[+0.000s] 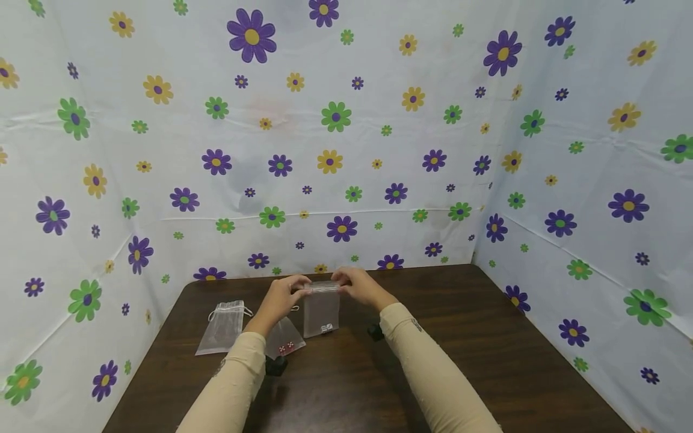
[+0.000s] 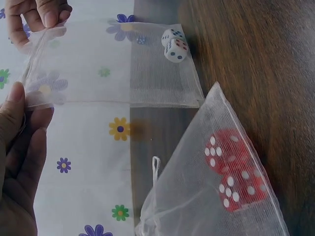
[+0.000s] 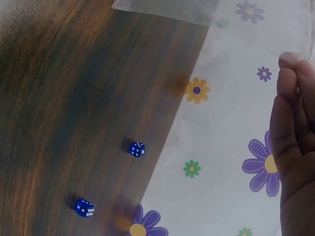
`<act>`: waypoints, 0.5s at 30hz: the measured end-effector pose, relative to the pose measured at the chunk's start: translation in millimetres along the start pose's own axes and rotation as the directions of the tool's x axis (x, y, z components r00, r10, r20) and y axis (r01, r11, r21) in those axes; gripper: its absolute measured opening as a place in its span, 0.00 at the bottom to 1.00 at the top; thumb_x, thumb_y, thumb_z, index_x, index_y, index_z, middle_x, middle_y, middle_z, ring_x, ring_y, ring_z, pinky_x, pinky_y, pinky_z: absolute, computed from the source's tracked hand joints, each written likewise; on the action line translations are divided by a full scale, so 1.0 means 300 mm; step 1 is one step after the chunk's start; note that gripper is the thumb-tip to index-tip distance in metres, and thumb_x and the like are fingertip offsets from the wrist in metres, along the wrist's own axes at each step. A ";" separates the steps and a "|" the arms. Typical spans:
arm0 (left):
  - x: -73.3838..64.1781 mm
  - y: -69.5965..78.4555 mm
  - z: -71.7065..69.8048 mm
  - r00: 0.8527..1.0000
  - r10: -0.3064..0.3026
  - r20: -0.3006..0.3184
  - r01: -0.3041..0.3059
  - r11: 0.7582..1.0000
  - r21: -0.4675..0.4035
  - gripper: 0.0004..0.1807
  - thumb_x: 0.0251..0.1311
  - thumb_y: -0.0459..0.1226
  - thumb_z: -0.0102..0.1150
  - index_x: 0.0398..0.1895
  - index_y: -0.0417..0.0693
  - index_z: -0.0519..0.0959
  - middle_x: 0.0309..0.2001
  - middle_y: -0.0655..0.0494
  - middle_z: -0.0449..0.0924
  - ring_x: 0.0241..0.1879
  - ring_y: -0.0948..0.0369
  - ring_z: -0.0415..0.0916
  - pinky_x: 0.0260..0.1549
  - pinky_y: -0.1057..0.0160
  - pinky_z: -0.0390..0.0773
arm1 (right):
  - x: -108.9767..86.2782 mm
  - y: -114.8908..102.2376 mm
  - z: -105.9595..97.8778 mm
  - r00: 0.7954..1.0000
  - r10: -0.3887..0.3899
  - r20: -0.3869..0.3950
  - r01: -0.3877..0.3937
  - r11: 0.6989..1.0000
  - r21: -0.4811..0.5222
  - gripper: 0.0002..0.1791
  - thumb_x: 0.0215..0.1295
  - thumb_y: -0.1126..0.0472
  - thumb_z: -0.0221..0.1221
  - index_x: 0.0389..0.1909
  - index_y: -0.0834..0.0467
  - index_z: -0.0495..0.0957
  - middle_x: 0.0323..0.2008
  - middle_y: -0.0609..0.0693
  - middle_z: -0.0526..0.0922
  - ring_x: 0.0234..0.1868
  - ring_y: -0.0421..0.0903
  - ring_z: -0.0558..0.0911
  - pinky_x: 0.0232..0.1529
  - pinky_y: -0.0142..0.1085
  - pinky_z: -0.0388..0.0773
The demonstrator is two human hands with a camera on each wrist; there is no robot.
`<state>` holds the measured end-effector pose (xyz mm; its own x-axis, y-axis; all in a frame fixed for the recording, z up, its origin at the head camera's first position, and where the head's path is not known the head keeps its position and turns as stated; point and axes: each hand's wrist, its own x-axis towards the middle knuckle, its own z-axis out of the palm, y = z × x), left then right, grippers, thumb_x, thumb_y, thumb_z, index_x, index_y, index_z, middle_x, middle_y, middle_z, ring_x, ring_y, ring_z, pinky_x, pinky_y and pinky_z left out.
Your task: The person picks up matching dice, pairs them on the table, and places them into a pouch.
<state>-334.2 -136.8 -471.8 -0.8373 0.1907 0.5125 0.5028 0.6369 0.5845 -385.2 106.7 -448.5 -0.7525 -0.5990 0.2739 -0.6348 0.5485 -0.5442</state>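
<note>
A sheer white organza bag (image 1: 320, 311) hangs upright between my hands, with two white dice (image 2: 175, 49) at its bottom corner. My left hand (image 1: 280, 300) pinches one top corner of the bag between thumb and fingers. At the opposite top corner, my right hand (image 1: 361, 287) pinches the rim. Below the left hand lies another organza bag (image 2: 182, 191) with two red dice (image 2: 242, 189) inside it. Its white drawstring loop (image 2: 155, 167) shows in the left wrist view. The left forearm hides part of this bag in the head view.
Farther left on the dark wooden table (image 1: 455, 337) lies another sheer bag (image 1: 223, 329) with drawstring loops. Two blue dice, a nearer one (image 3: 84, 208) and another (image 3: 137, 149), sit on the table's right side. Flower-printed white cloth (image 1: 335, 180) walls the back and sides.
</note>
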 end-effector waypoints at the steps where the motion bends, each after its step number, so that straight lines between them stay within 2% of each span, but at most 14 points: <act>1: -0.002 -0.003 0.000 1.000 -0.001 -0.006 0.001 1.000 -0.003 0.10 0.60 0.33 0.70 0.45 0.44 0.85 0.33 0.57 0.88 0.33 0.61 0.84 0.37 0.55 0.82 | 0.001 0.001 0.002 1.000 0.006 0.000 -0.006 1.000 -0.005 0.12 0.67 0.68 0.65 0.50 0.59 0.82 0.42 0.52 0.86 0.43 0.47 0.84 0.46 0.39 0.81; 6: -0.009 -0.017 -0.001 1.000 -0.006 -0.021 0.005 1.000 -0.008 0.10 0.60 0.31 0.70 0.44 0.41 0.85 0.34 0.54 0.89 0.35 0.58 0.86 0.36 0.55 0.83 | 0.005 0.012 0.010 1.000 0.028 -0.010 -0.029 0.998 -0.049 0.11 0.67 0.67 0.65 0.49 0.61 0.84 0.43 0.53 0.87 0.45 0.47 0.85 0.51 0.41 0.80; 11: -0.015 -0.033 -0.006 0.999 -0.038 0.002 0.038 0.999 -0.013 0.09 0.62 0.32 0.68 0.45 0.41 0.85 0.34 0.54 0.89 0.35 0.55 0.87 0.35 0.56 0.82 | 0.004 0.023 0.012 1.000 0.006 -0.005 -0.007 0.997 -0.071 0.09 0.65 0.68 0.66 0.46 0.62 0.85 0.40 0.52 0.87 0.42 0.46 0.85 0.47 0.39 0.81; 15: -0.021 -0.046 -0.014 0.998 -0.055 0.011 0.055 0.998 0.000 0.07 0.63 0.33 0.68 0.43 0.43 0.85 0.34 0.56 0.89 0.35 0.56 0.86 0.35 0.58 0.81 | 0.002 0.033 0.011 1.000 -0.005 0.001 0.005 0.999 -0.046 0.07 0.65 0.69 0.66 0.43 0.62 0.86 0.38 0.52 0.88 0.40 0.45 0.86 0.46 0.38 0.81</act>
<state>-334.9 -149.8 -480.4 -0.8662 0.1632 0.4724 0.4557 0.6461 0.6123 -391.4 109.7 -456.1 -0.7489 -0.6024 0.2763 -0.6463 0.5715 -0.5057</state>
